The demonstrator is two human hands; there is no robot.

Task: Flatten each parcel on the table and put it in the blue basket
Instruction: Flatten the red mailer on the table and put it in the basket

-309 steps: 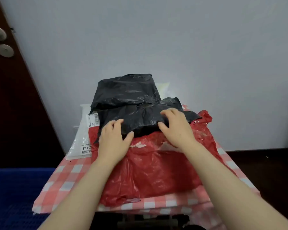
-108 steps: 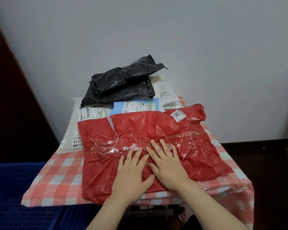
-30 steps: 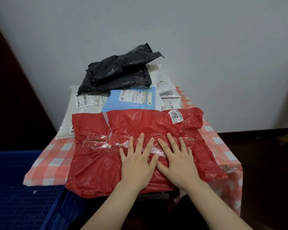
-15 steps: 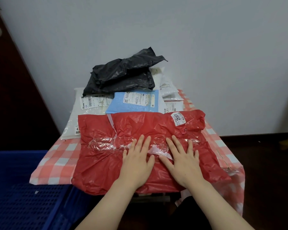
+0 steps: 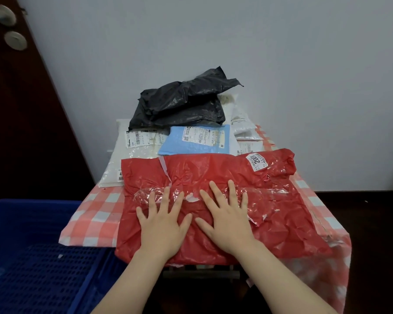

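A large red plastic parcel point(image 5: 213, 175) lies across the front of the table point(image 5: 93, 218), its near edge hanging over the table's front. My left hand point(image 5: 162, 225) and my right hand point(image 5: 227, 218) press flat on its middle, side by side, fingers spread and straight. Behind it lie a light blue parcel point(image 5: 179, 145), white parcels point(image 5: 123, 155) and, on top at the back, black plastic parcels point(image 5: 182, 103). The blue basket point(image 5: 30, 252) stands low at the left of the table.
The table has a red and white checked cloth and stands against a pale wall. A dark door point(image 5: 21, 109) with a metal handle is at the left. Dark floor shows at the right of the table.
Both hands stay flat on the red parcel and have slid a little toward me. The view has shifted slightly, showing more of the door and basket.
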